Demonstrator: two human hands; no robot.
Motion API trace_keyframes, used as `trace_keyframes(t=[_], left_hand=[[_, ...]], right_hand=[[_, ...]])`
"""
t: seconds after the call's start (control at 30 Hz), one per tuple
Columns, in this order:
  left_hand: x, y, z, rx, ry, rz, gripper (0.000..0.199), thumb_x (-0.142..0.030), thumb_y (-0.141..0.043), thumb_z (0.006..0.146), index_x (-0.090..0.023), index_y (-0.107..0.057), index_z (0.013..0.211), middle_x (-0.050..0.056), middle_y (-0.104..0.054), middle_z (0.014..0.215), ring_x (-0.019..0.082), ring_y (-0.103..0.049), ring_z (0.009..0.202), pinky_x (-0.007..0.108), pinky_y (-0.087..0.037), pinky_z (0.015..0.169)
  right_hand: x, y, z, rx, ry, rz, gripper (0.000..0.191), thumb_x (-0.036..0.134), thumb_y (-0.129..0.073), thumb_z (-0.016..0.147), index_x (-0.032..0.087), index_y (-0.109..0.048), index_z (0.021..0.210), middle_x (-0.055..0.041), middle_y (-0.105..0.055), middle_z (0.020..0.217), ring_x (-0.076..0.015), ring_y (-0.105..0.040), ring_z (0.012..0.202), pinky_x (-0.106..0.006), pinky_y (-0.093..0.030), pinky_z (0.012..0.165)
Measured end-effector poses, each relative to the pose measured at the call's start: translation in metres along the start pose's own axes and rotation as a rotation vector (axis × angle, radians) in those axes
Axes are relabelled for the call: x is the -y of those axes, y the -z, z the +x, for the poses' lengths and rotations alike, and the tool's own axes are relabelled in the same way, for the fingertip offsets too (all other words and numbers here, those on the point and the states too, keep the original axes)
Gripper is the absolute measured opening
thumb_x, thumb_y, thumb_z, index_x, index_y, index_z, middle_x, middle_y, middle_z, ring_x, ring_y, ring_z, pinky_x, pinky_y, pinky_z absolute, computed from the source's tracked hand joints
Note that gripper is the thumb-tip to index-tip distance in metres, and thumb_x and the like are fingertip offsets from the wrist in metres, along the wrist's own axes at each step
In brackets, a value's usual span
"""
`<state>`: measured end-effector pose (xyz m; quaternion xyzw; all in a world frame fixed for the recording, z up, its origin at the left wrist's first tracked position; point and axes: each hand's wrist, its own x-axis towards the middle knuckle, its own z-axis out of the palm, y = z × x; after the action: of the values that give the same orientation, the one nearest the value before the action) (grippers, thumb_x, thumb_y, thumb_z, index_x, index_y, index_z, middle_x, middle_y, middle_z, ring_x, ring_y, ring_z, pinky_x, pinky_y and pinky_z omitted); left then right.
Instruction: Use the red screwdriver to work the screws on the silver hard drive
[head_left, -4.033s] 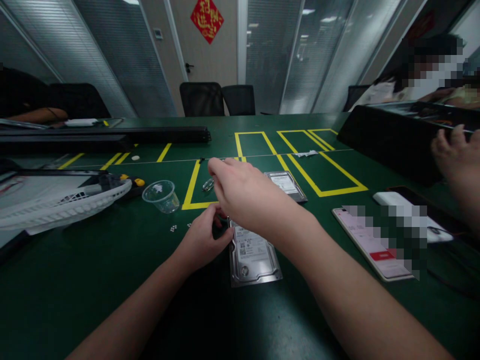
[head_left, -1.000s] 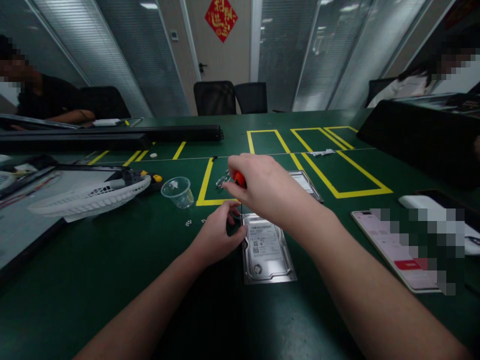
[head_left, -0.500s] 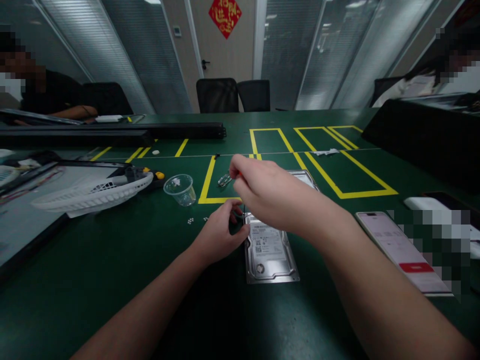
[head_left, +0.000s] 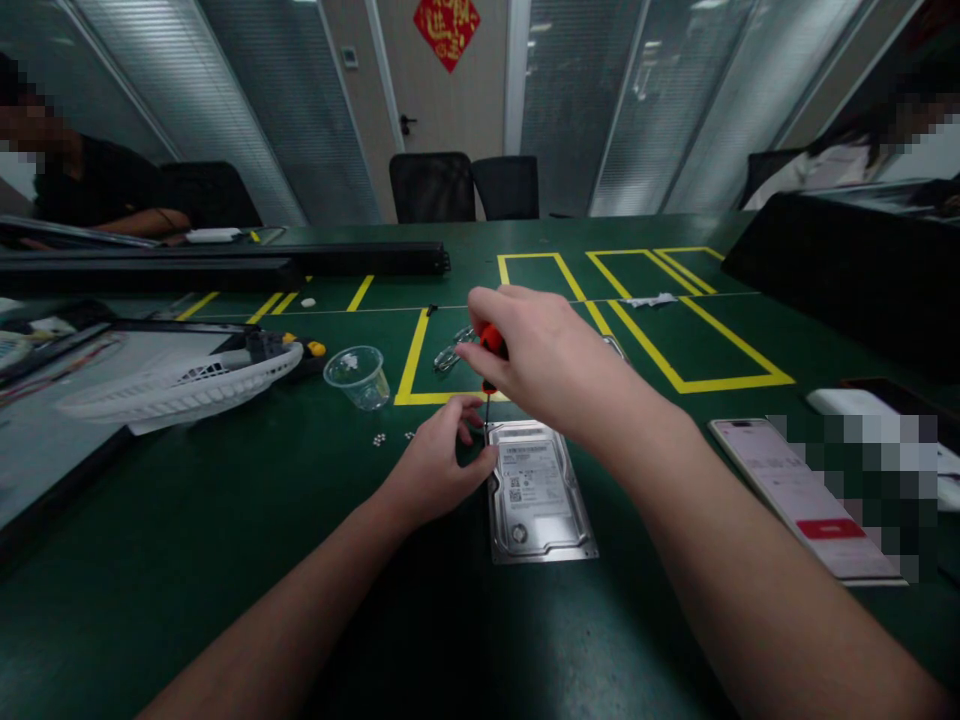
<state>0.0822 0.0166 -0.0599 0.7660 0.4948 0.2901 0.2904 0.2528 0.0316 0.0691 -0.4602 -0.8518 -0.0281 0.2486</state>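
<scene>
A silver hard drive (head_left: 541, 490) with a white label lies flat on the green table in front of me. My right hand (head_left: 536, 345) is closed round the red-and-black handle of a screwdriver (head_left: 491, 342). The thin shaft points down, its lower end at the drive's far left corner. Beside that corner is my left hand (head_left: 442, 455), fingers curved and apart from the thumb, whose tip meets the drive's left edge. Several tiny screws (head_left: 379, 439) lie on the table left of this hand. Behind my right wrist, a second silver metal piece (head_left: 616, 346) is mostly hidden.
A clear plastic cup (head_left: 358, 380) stands to the left, near a white ribbed part (head_left: 187, 390) on a grey panel. Clear packaging (head_left: 451, 352) lies beyond my hands. Rightward are a phone (head_left: 795, 490) and a black case (head_left: 847, 270). Two people sit at the far sides.
My right hand has lifted slightly and turned, so the screwdriver's handle shows more. My left hand keeps its place at the drive's corner. The whole view has shifted a little.
</scene>
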Motion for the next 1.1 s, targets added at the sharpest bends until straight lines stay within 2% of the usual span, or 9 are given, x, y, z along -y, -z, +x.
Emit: trace_keyframes(t=[0.17, 0.27, 0.37, 0.47, 0.57, 0.63, 0.8, 1.0, 1.1], left_hand=[[-0.002, 0.000, 0.000, -0.008, 0.022, 0.037, 0.041, -0.030, -0.071, 0.086, -0.016, -0.057, 0.122, 0.008, -0.067, 0.102, 0.020, -0.060, 0.083, 0.035, -0.048, 0.073], [-0.002, 0.000, 0.000, -0.013, 0.013, 0.040, 0.039, -0.029, -0.071, 0.086, -0.017, -0.057, 0.119, 0.007, -0.066, 0.100, 0.020, -0.060, 0.083, 0.035, -0.048, 0.072], [-0.001, 0.000, -0.001, -0.016, 0.018, 0.036, 0.037, -0.028, -0.072, 0.086, -0.017, -0.058, 0.118, 0.008, -0.067, 0.101, 0.021, -0.062, 0.085, 0.035, -0.049, 0.074], [0.001, 0.000, -0.001, -0.008, 0.007, -0.001, 0.035, -0.027, -0.071, 0.086, -0.018, -0.058, 0.117, 0.009, -0.070, 0.104, 0.022, -0.065, 0.089, 0.036, -0.051, 0.076], [0.003, -0.001, 0.000, 0.011, -0.024, -0.022, 0.032, -0.027, -0.069, 0.088, -0.019, -0.059, 0.117, 0.009, -0.072, 0.107, 0.022, -0.066, 0.091, 0.038, -0.052, 0.080], [0.004, -0.001, 0.000, 0.007, -0.025, -0.017, 0.032, -0.027, -0.069, 0.088, -0.019, -0.060, 0.117, 0.009, -0.072, 0.108, 0.022, -0.066, 0.092, 0.038, -0.053, 0.082], [0.002, -0.001, 0.000, -0.009, 0.013, 0.024, 0.040, -0.030, -0.072, 0.086, -0.016, -0.058, 0.121, 0.009, -0.070, 0.107, 0.022, -0.064, 0.088, 0.037, -0.050, 0.077], [0.003, -0.002, 0.001, 0.007, 0.000, 0.005, 0.047, -0.032, -0.071, 0.087, -0.016, -0.056, 0.129, 0.010, -0.070, 0.112, 0.022, -0.062, 0.089, 0.038, -0.049, 0.079], [0.003, -0.002, 0.000, 0.011, 0.004, 0.002, 0.048, -0.032, -0.070, 0.087, -0.017, -0.055, 0.130, 0.010, -0.069, 0.113, 0.022, -0.062, 0.089, 0.038, -0.049, 0.079]], right_hand=[[0.002, -0.004, -0.002, 0.007, 0.096, -0.015, 0.008, 0.017, -0.059, 0.101, 0.017, -0.065, 0.106, -0.0034, -0.068, 0.089, -0.0180, -0.057, 0.076, -0.031, -0.032, 0.066], [0.002, -0.006, -0.003, 0.020, 0.105, -0.010, 0.009, 0.024, -0.064, 0.103, 0.019, -0.065, 0.110, -0.0020, -0.068, 0.086, -0.0172, -0.056, 0.074, -0.030, -0.029, 0.065], [0.004, -0.004, -0.003, 0.056, 0.089, 0.043, 0.013, 0.030, -0.062, 0.106, 0.018, -0.065, 0.102, -0.0031, -0.068, 0.087, -0.0168, -0.055, 0.075, -0.030, -0.029, 0.065], [0.009, 0.002, -0.004, 0.110, 0.060, 0.094, 0.022, 0.023, -0.048, 0.109, 0.016, -0.064, 0.095, -0.0059, -0.067, 0.089, -0.0164, -0.051, 0.074, -0.031, -0.031, 0.066], [0.013, 0.007, -0.006, 0.161, 0.047, 0.091, 0.018, 0.016, -0.049, 0.103, 0.015, -0.064, 0.095, -0.0077, -0.068, 0.092, -0.0176, -0.052, 0.076, -0.032, -0.033, 0.068], [0.012, 0.008, -0.006, 0.173, 0.029, 0.082, 0.017, 0.014, -0.049, 0.101, 0.015, -0.066, 0.101, -0.0086, -0.069, 0.095, -0.0186, -0.055, 0.080, -0.032, -0.035, 0.070], [0.003, 0.001, -0.004, 0.127, 0.051, 0.048, 0.024, 0.024, -0.044, 0.108, 0.017, -0.065, 0.118, -0.0080, -0.069, 0.097, -0.0192, -0.057, 0.079, -0.031, -0.032, 0.064], [-0.001, 0.000, 0.000, 0.100, -0.003, -0.060, 0.019, 0.031, -0.057, 0.107, 0.018, -0.070, 0.110, -0.0068, -0.067, 0.086, -0.0211, -0.059, 0.080, -0.033, -0.027, 0.063], [0.001, 0.002, 0.000, 0.099, -0.025, -0.045, 0.019, 0.031, -0.059, 0.106, 0.017, -0.071, 0.102, -0.0075, -0.067, 0.090, -0.0202, -0.059, 0.083, -0.032, -0.031, 0.066]])
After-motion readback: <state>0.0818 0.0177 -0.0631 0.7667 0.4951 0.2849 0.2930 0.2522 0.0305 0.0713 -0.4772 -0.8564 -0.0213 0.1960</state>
